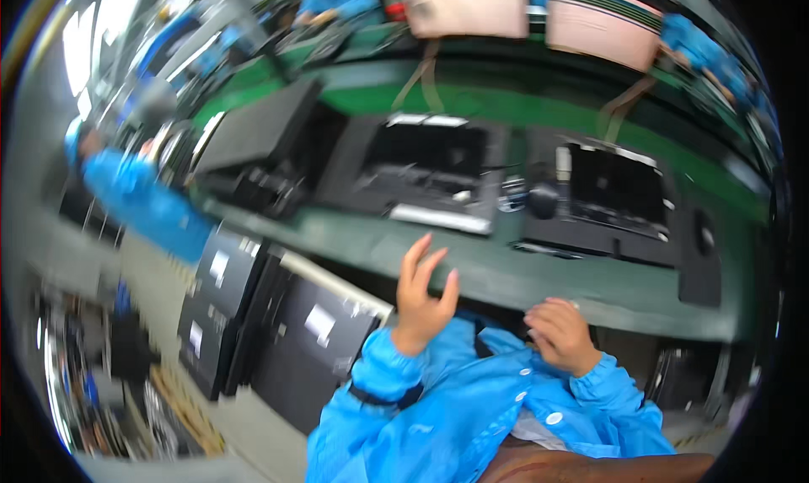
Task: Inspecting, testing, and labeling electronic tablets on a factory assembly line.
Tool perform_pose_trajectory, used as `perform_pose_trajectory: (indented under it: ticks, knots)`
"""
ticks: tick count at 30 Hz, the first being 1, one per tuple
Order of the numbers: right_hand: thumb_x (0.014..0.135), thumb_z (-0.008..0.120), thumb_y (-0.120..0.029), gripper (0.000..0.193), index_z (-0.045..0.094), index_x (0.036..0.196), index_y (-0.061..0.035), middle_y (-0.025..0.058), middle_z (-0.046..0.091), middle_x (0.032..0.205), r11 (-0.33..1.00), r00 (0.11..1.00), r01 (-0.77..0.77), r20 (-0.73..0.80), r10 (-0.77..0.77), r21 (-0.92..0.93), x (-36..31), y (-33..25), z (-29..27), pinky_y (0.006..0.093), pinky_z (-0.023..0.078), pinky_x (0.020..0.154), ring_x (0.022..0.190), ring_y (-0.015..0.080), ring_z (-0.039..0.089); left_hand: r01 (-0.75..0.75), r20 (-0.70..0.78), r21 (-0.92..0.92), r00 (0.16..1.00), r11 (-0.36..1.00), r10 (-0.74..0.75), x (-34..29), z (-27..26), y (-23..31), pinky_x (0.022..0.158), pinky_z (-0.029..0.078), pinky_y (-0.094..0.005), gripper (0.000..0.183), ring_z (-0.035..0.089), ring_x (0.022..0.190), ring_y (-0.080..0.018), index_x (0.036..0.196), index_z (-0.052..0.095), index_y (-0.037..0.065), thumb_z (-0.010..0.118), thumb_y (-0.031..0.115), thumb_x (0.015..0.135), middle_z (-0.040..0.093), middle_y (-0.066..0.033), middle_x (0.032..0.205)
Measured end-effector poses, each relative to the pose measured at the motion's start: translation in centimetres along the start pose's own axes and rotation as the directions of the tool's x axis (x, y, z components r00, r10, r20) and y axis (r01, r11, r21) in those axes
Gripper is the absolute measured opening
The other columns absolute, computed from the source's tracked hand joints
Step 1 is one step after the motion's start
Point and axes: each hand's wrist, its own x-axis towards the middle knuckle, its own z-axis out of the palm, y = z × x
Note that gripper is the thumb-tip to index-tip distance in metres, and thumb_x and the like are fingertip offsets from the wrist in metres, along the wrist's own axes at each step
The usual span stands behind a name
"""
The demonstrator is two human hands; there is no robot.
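My left hand (pixel 422 304) is raised in front of the bench edge with its fingers spread and nothing in it. To its right, my right hand (pixel 563 336) hovers before my chest, its fingers loosely bent and no held thing visible. Beyond the left hand, a black flat device (pixel 428 156) with white strips along its edges lies on a dark mat (pixel 344 158). A second black flat device (pixel 617 186), with light tabs around its rim, rests on another dark mat (pixel 543 228) farther right. Neither hand touches them. Motion blur softens the details.
On the green bench (pixel 379 240), a large black box-like case (pixel 257 133) stands at the left. Black boxes with white labels (pixel 313 324) are stacked below the bench. Pale pink bins (pixel 468 9) hang at the back. A co-worker in a blue sleeve (pixel 139 196) works at the left.
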Motion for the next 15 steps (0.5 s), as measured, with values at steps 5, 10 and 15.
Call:
perform_pose_trajectory:
  ticks: [5, 10, 15]
  knots:
    - [0.081, 0.081, -0.014, 0.019, 0.072, 0.095, -0.0052, 0.0063, 0.071, 0.092, 0.987, 0.993, -0.103, -0.065, 0.096, -0.124, -2.3, 0.6, -3.1, 0.0414, 0.056, 0.081, 0.087, 0.0268, 0.069, -0.274, 0.304, -0.007, 0.916, 0.962, 0.263, 3.1, 3.2, 1.9, 0.086, 0.057, -0.0413, 0.024, 0.071, 0.1, -0.0354, 0.101, 0.072, 0.0, 0.076, -0.003, 0.077, 0.072, -0.0167, 0.111]
    - [0.079, 0.082, -0.014, 0.015, 0.07, 0.085, -0.0069, 0.0051, 0.065, 0.077, 0.96, 0.963, -0.186, -0.235, 0.135, -0.209, -4.3, 1.9, -6.6, 0.0382, 0.051, 0.066, 0.073, 0.0248, 0.064, -0.252, 0.289, -0.245, 0.903, 0.936, 0.319, 3.7, 7.2, 2.9, 0.087, 0.057, -0.0404, 0.024, 0.072, 0.097, -0.0357, 0.104, 0.07, -0.001, 0.072, -0.007, 0.08, 0.074, -0.0193, 0.106]
    - [0.073, 0.083, -0.01, 0.018, 0.068, 0.084, -0.0073, 0.0103, 0.064, 0.081, 0.791, 0.915, -0.37, -0.341, 0.217, -0.488, -7.1, 5.3, -14.5, 0.043, 0.05, 0.067, 0.075, 0.0317, 0.063, -0.347, 0.34, -0.099, 0.869, 0.933, 0.359, 2.8, 10.4, 4.1, 0.09, 0.056, -0.0429, 0.028, 0.069, 0.102, -0.0363, 0.107, 0.07, -0.001, 0.074, -0.002, 0.079, 0.07, -0.0187, 0.111]
